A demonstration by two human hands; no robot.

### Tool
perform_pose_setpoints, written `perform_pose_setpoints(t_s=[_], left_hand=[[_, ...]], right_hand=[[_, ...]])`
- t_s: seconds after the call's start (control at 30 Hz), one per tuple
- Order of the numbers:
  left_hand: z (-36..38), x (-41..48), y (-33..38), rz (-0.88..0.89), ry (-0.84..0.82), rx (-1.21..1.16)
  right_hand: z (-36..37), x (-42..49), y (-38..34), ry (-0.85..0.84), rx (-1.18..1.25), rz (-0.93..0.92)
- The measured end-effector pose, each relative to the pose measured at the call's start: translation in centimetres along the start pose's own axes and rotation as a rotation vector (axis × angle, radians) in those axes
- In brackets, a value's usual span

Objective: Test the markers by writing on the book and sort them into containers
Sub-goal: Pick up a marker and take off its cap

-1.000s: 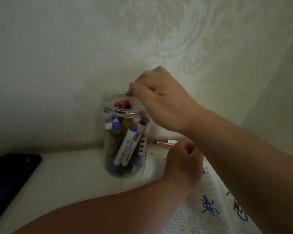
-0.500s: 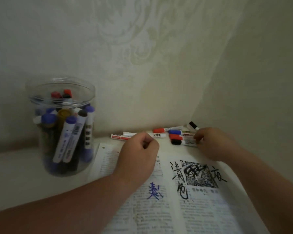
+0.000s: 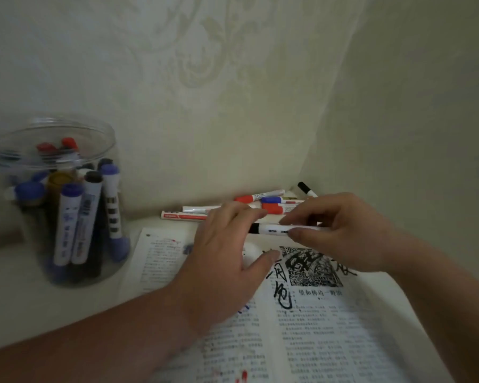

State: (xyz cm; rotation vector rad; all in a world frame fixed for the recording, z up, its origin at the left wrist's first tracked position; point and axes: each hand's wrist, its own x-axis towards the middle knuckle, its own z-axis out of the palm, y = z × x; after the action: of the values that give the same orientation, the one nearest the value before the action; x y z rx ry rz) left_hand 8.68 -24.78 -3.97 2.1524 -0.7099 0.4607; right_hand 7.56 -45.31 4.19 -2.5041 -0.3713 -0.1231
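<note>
An open book (image 3: pixel 324 330) with black and blue scribbles lies on the white table. Above its top edge my right hand (image 3: pixel 346 233) pinches a white marker with a black cap (image 3: pixel 274 229) and holds it level. The fingers of my left hand (image 3: pixel 227 252) are stretched out to the cap end, with the thumb spread apart below. Behind my hands, several red-, blue- and black-capped markers (image 3: pixel 263 201) lie in a loose pile against the wall. A clear plastic jar (image 3: pixel 9 217) at the left holds several markers standing upright.
The table sits in a corner, with wallpapered walls (image 3: pixel 233 106) close behind and to the right. The jar stands left of the book with bare table (image 3: pixel 53 313) in front of it.
My right hand came from the jar to the pile, then lifted a black-capped marker over the book. My left hand opened from a fist and reached to the cap. The view swung right.
</note>
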Motion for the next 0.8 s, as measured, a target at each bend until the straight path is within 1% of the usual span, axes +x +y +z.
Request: perform_pose_setpoints(t_s=[0.07, 0.1, 0.13, 0.2, 0.23, 0.27, 0.33, 0.37, 0.43, 0.53, 0.63, 0.73, 0.77, 0.8], left_hand=[[0.0, -0.3, 0.5, 0.079, -0.128, 0.047], [0.1, -0.4, 0.8, 0.09, -0.175, 0.045], [0.2, -0.6, 1.0, 0.097, -0.197, 0.045], [0.5, -0.9, 1.3, 0.128, -0.185, 0.072], [0.5, -1.0, 1.5, 0.151, -0.173, 0.089], [0.6, -1.1, 1.7, 0.17, -0.16, 0.105], [0.6, -1.1, 1.8, 0.2, -0.159, 0.134], [0.5, -1.1, 1.7, 0.202, -0.174, 0.133], [0.4, -1.2, 1.7, 0.156, -0.242, 0.058], [0.2, -1.3, 2.0, 0.125, -0.312, -0.048], [-0.1, -1.1, 2.2, 0.112, -0.326, -0.134], [-0.2, -1.0, 2.3, 0.156, -0.295, -0.095], [-0.3, -1.0, 2.2, 0.152, -0.276, -0.096], [-0.2, -1.0, 2.1, 0.111, -0.272, -0.134]], right_hand=[[-0.1, -1.8, -0.8, -0.026, 0.099, -0.033], [0.0, -2.3, -0.7, -0.006, 0.194, -0.019], [0.3, -2.8, -0.3, 0.038, 0.359, 0.017], [1.2, -3.8, 0.5, 0.103, 0.665, 0.104], [1.9, -4.2, 0.7, 0.109, 0.77, 0.111], [2.6, -4.6, 0.8, 0.105, 0.818, 0.094], [3.9, -5.1, 0.5, 0.084, 0.778, 0.031], [4.3, -5.1, 0.5, 0.098, 0.752, 0.022], [4.8, -5.0, 0.8, 0.143, 0.771, 0.021], [5.0, -5.0, 1.3, 0.152, 0.85, 0.001], [4.8, -5.1, 1.7, 0.13, 0.869, -0.055], [3.8, -5.3, 1.9, 0.057, 0.866, -0.093], [3.4, -5.2, 2.0, 0.064, 0.846, -0.076], [3.0, -5.1, 2.4, 0.1, 0.835, -0.049]])
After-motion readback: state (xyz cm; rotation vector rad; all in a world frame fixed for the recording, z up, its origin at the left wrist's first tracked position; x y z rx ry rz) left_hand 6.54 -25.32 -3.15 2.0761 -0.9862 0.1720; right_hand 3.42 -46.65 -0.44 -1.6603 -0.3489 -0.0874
